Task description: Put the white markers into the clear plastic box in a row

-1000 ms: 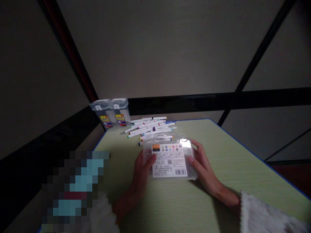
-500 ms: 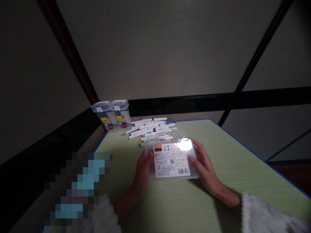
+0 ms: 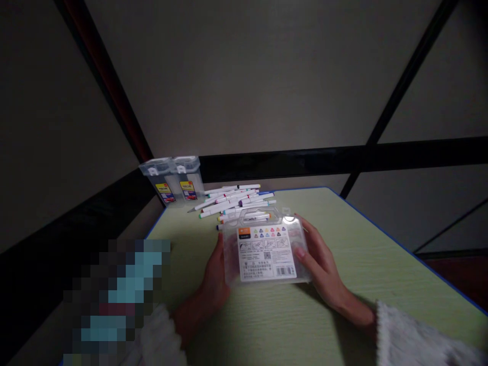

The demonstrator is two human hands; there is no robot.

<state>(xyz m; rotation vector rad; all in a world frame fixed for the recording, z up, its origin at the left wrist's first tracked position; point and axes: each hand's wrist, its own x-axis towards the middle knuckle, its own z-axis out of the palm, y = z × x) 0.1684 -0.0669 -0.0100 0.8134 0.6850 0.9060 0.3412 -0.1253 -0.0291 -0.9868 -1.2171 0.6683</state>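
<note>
Since the earlier frame, the thumb of the left hand [image 3: 214, 273] is being withdrawn from the front of the clear case [image 3: 267, 254]. Over the green counter [image 3: 366, 244], the case is being gripped by the right hand [image 3: 325, 272]; whether the left grip is closed cannot be told. Two lidded boxes [image 3: 188, 187] are being shown side by side, far left. Beside them, white markers [image 3: 237, 200] are being partly hidden by the case.

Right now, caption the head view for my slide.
Right hand grips a clear labelled case, left hand at its edge, pens behind.
</note>
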